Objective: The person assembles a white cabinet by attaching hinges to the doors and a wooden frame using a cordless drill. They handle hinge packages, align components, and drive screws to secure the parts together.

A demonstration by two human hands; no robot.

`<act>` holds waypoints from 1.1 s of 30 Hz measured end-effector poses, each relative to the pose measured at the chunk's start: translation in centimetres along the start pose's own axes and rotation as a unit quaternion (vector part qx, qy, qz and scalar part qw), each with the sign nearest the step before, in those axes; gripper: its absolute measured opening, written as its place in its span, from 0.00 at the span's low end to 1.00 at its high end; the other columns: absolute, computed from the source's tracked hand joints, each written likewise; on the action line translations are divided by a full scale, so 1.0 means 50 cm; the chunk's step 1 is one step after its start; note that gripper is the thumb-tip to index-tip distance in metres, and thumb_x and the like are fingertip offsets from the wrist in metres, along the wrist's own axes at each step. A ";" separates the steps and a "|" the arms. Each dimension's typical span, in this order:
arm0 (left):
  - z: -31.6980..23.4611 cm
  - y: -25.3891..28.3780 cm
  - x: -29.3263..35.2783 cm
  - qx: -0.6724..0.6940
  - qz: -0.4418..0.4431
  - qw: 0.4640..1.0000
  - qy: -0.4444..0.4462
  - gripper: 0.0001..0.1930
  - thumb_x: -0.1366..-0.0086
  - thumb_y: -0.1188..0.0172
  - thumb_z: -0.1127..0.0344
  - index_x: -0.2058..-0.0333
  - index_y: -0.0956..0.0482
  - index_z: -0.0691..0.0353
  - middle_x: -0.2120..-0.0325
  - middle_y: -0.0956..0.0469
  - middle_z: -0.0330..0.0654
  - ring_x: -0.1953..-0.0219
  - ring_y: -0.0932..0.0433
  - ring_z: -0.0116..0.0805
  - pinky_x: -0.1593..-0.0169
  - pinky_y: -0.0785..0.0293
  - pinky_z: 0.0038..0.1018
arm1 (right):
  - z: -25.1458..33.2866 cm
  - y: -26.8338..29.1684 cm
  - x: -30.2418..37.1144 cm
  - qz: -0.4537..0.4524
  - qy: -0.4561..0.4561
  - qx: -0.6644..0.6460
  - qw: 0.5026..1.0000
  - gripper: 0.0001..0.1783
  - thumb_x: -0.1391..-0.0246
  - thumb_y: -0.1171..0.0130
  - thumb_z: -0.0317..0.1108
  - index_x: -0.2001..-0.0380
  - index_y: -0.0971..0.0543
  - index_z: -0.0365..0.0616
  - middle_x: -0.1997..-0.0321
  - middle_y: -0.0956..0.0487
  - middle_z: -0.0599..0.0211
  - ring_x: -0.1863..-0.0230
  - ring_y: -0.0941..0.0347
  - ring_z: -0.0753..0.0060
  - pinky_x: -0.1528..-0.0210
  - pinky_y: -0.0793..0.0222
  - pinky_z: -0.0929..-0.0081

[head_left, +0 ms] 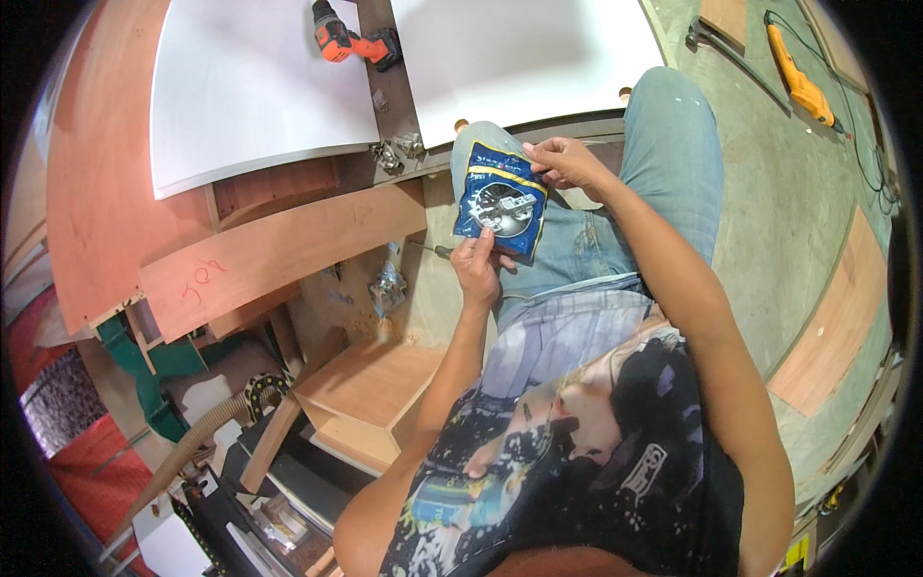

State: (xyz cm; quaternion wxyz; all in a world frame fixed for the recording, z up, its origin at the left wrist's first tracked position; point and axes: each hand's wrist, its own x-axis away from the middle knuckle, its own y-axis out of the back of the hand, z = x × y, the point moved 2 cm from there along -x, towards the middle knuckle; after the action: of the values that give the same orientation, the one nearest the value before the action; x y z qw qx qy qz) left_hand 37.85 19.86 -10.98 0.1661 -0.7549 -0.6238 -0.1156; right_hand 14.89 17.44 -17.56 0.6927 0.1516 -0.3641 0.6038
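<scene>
A blue plastic packet [486, 171] printed with a picture of a metal hinge is held up above my lap. My left hand [478, 267] grips its lower edge, the thumb lying on the front. At the upper right corner my right hand [569, 163] pinches the packet between thumb and fingers. Whether the packet is sealed, I cannot tell. Metal hinges [388, 157] lie beside my knee on the wooden cabinet part. Below them a clear bag of metal hardware [387, 288] rests on the floor, near a screwdriver [440, 251].
An orange and black cordless drill [351, 43] lies between two white panels [260, 106]. To the right on the floor are a hammer [735, 62], a corded yellow power tool [803, 77] and a plank [836, 313]. A wooden box [370, 385] sits left of me.
</scene>
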 end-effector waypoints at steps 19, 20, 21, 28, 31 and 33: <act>0.003 0.002 -0.003 0.015 -0.038 0.999 0.016 0.15 0.32 0.46 0.65 0.76 0.27 0.70 0.80 0.22 0.49 0.84 0.22 0.35 0.84 0.26 0.24 | 0.002 0.003 -0.019 -0.002 0.135 -0.110 0.985 0.13 0.46 0.33 0.37 0.63 0.25 0.43 0.68 0.22 0.73 0.68 0.27 0.83 0.65 0.29 0.83; 0.003 0.003 -0.004 0.015 -0.037 0.999 0.017 0.15 0.32 0.46 0.65 0.76 0.27 0.70 0.80 0.22 0.49 0.84 0.22 0.35 0.84 0.26 0.24 | 0.007 0.004 -0.017 -0.005 0.139 -0.123 0.983 0.14 0.46 0.33 0.38 0.63 0.25 0.43 0.68 0.22 0.73 0.68 0.27 0.83 0.65 0.29 0.83; 0.003 0.003 -0.004 0.016 -0.037 0.999 0.018 0.15 0.32 0.46 0.65 0.76 0.27 0.70 0.80 0.22 0.49 0.84 0.22 0.35 0.84 0.26 0.24 | 0.010 0.004 -0.014 0.000 0.143 -0.142 0.980 0.15 0.46 0.32 0.38 0.62 0.24 0.42 0.67 0.21 0.72 0.68 0.26 0.83 0.65 0.28 0.83; -0.001 0.002 -0.005 0.015 -0.029 0.999 0.027 0.16 0.31 0.47 0.63 0.73 0.26 0.72 0.79 0.21 0.50 0.83 0.21 0.36 0.83 0.27 0.24 | 0.033 0.001 0.006 0.018 0.155 -0.173 0.972 0.15 0.48 0.31 0.38 0.63 0.24 0.42 0.67 0.21 0.71 0.67 0.26 0.82 0.64 0.28 0.83; -0.001 0.003 -0.005 0.014 -0.021 0.999 0.020 0.16 0.31 0.48 0.63 0.72 0.25 0.72 0.79 0.21 0.50 0.83 0.21 0.36 0.83 0.27 0.24 | 0.031 0.005 0.002 0.023 0.165 -0.161 0.973 0.15 0.47 0.32 0.38 0.63 0.25 0.43 0.67 0.20 0.71 0.67 0.25 0.83 0.62 0.27 0.84; -0.004 0.000 -0.004 0.018 -0.019 0.999 0.019 0.16 0.31 0.48 0.63 0.71 0.25 0.72 0.78 0.21 0.50 0.82 0.21 0.36 0.83 0.27 0.24 | 0.027 0.006 -0.003 0.022 0.167 -0.156 0.973 0.15 0.47 0.32 0.38 0.63 0.25 0.43 0.67 0.21 0.71 0.67 0.25 0.83 0.62 0.27 0.83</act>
State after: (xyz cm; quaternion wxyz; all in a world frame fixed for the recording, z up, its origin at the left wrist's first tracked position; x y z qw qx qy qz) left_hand 37.84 19.58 -10.87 0.1890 -0.7374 -0.6370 -0.1218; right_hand 14.17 16.52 -16.78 0.7454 -0.0693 -0.3358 0.5717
